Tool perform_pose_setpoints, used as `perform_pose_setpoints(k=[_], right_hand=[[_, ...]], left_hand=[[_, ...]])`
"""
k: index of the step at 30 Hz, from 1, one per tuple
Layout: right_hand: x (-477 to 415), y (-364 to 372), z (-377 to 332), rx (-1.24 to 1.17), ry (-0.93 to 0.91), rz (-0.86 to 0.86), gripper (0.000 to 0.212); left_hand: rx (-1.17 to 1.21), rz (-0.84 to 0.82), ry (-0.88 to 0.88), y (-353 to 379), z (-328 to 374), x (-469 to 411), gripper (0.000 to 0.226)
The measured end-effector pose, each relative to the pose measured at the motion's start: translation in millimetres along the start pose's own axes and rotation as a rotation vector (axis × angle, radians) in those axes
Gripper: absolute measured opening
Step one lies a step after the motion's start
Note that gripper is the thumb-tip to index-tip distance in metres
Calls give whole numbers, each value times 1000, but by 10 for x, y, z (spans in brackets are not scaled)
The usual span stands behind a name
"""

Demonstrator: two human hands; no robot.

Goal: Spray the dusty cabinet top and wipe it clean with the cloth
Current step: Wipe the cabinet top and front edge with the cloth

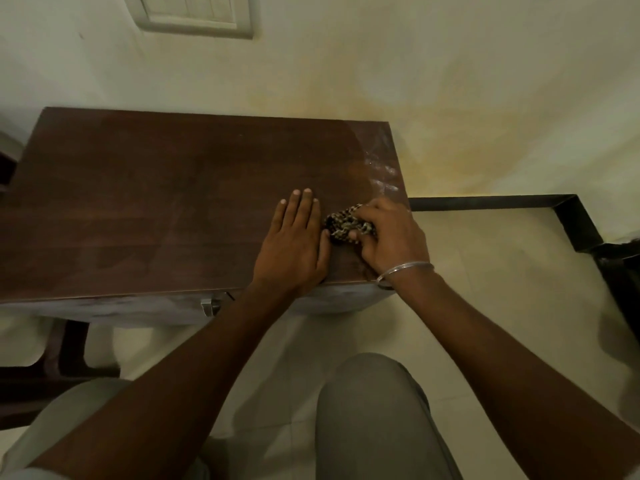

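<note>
The dark brown wooden cabinet top (156, 202) fills the middle of the view, against a pale wall. A bunched, speckled brown-and-cream cloth (343, 225) lies on its front right part. My right hand (391, 237), with a silver bangle at the wrist, is closed over the cloth and presses it onto the wood. My left hand (294, 240) lies flat on the top just left of the cloth, fingers together, its thumb touching the cloth. Pale dusty, wet-looking streaks (381, 171) mark the right edge of the top. No spray bottle is in view.
A metal handle (209, 305) sticks out of the cabinet front. A switch plate (194, 12) is on the wall above. A dark skirting strip (519, 202) runs along the floor at right. Dark furniture legs (65, 351) stand at lower left. My knees are below.
</note>
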State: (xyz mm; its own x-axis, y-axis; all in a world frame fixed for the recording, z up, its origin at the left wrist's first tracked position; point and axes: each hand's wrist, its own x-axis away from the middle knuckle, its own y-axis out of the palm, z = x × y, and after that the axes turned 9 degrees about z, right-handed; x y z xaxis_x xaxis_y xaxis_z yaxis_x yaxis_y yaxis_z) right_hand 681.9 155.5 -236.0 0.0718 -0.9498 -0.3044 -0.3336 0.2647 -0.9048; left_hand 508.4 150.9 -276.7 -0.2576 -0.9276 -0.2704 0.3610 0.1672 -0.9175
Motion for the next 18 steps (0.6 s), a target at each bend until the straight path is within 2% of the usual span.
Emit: perform_pose_setpoints(k=[6,13,18], right_hand=[[-198,23,-48,3,57,2,28],[302,-33,-27,0,36,-21,33],[240,-60,-53,-4,53,-33,28]], left_hand=[[-20,9,27,42,86,53,67],[28,9,81,13,157,93,68],[99,-10,94,62,352,126,70]])
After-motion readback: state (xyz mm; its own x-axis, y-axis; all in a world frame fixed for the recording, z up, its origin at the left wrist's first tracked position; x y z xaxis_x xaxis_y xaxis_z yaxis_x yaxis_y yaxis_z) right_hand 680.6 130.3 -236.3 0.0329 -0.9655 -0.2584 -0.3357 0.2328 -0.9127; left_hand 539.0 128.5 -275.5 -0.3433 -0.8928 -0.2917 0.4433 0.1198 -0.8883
